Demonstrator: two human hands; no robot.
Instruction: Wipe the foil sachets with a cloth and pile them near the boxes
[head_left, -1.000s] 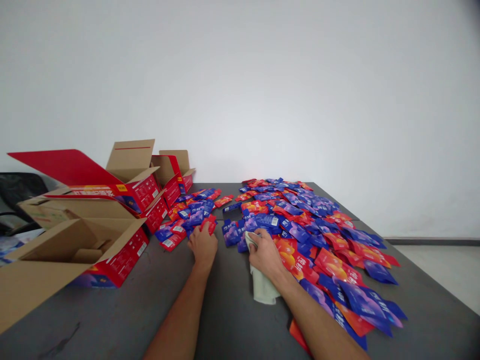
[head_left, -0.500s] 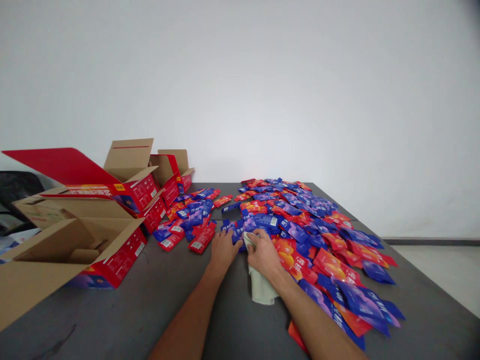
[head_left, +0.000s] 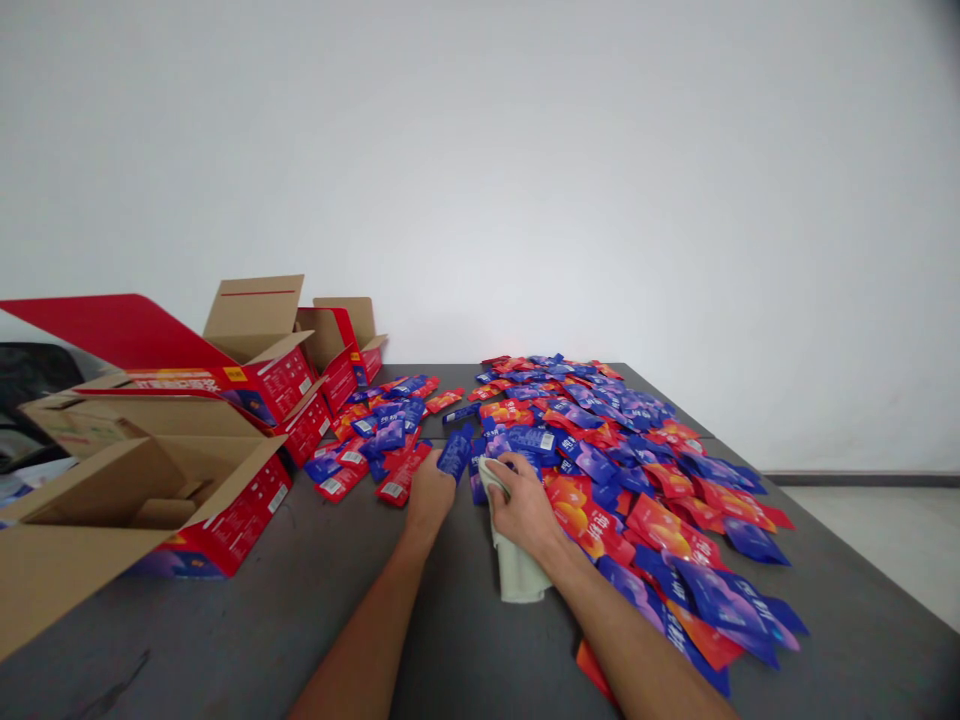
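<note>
A blue pouch [head_left: 456, 452] is gripped in my left hand [head_left: 431, 493], tilted up over the table between the two groups of pouches. My right hand [head_left: 521, 503] is closed on a pale cloth [head_left: 519, 570] that hangs down onto the table. Just beyond that hand lie blue pouches [head_left: 532, 440] at the near left edge of a large spread of red and blue pouches [head_left: 585, 515]. A smaller pile of red and blue pouches [head_left: 390, 425] lies left of and beyond my left hand.
Open red cardboard boxes [head_left: 244, 510] with raised flaps line the left side of the dark table [head_left: 225, 650]. A black chair [head_left: 34, 385] stands behind them at the far left. A white wall rises behind the table.
My left hand has lifted a blue pouch and moved slightly left with it. My right hand has shifted slightly left with the cloth.
</note>
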